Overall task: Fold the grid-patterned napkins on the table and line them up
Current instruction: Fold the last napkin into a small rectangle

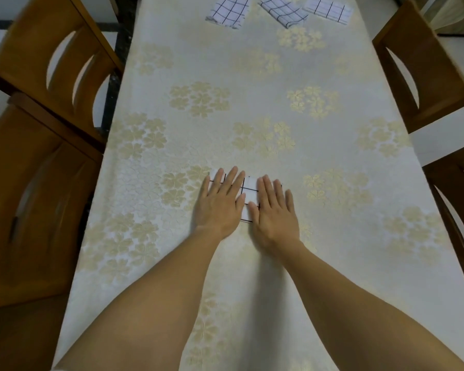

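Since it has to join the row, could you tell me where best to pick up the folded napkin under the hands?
Probably pinch the folded napkin at its near edge, coming from the person's side: it lies flat beneath the left hand and right hand, so only its edges can be lifted.

No readable text, label, brand, number or sign appears on anything in view.

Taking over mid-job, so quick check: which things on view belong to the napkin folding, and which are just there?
Part of the job:
- napkin under both hands
- three folded napkins at the far end
- left hand, right hand, both flat

Just there:
- floral tablecloth
- wooden chairs
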### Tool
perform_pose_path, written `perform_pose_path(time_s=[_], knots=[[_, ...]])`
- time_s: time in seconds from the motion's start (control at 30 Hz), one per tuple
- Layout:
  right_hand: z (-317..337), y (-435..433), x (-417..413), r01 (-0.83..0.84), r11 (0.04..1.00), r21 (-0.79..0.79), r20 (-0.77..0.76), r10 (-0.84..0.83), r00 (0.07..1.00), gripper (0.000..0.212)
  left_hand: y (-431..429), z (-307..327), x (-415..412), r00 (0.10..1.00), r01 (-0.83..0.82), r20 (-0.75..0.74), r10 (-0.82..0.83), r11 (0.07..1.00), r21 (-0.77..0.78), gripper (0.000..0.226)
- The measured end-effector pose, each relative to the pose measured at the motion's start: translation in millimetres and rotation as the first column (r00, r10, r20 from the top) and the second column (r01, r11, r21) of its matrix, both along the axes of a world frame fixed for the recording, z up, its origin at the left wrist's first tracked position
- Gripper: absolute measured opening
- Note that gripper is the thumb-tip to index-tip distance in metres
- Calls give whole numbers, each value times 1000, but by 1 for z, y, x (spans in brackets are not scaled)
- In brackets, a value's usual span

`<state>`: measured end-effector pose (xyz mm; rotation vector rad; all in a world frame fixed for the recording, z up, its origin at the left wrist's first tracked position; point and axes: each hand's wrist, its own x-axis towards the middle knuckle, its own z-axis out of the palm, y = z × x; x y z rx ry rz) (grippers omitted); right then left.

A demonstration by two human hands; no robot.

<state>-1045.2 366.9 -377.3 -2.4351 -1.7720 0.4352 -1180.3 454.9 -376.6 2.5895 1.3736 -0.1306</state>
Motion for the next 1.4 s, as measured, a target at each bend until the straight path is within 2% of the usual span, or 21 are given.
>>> perform_pose_path(time_s=[0.23,0.37,0.4,0.47,0.53,0.6,0.63,0.7,0.83,1.03,1.1,1.17,1.27,1.33,1.4], knots=[[3,-6,17,49,993,-106,11,-48,999,63,22,1,-35,997,-81,-6,81,997,-18,59],[11,-5,17,161,976,-146,31,-159,987,68,27,3,-51,994,-105,-26,103,993,-51,63],[15,-1,16,193,974,-115,38,-190,981,68,27,7,-49,993,-114,11,115,992,-46,63],[22,14,11,198,980,-1,29,-198,980,64,25,20,-32,975,-93,201,94,996,-18,60],[20,30,0,95,994,48,5,-95,995,60,13,24,-8,959,42,281,-47,999,23,54],[13,34,-12,36,999,-4,-37,-37,999,59,0,18,6,978,134,171,-121,989,-65,53],[6,29,-15,43,999,-15,-35,-44,998,59,-5,10,6,990,113,96,-105,990,-82,54],[-1,18,-10,61,998,-27,19,-60,998,60,-7,3,0,997,68,-31,-68,997,-22,57],[2,1,24,92,991,-95,2,-92,996,62,3,4,-19,999,40,-5,-40,998,-46,58],[12,-12,52,134,977,-166,29,-131,991,63,26,6,-59,996,-72,-56,69,996,-52,57],[17,-8,50,200,974,-108,-4,-202,979,65,28,6,-65,991,-131,-35,129,989,-70,58],[21,3,37,180,984,-12,1,-180,984,63,21,12,-60,986,-162,23,163,986,-28,58],[22,26,1,33,999,41,-19,-32,999,59,1,24,-28,990,-42,138,41,999,0,57],[16,30,-15,9,1000,-23,-46,-10,999,59,-10,20,-12,996,54,66,-53,998,-14,58],[7,19,-15,8,998,-68,-19,-9,1000,59,-12,8,-15,998,67,-7,-68,997,-26,58]])
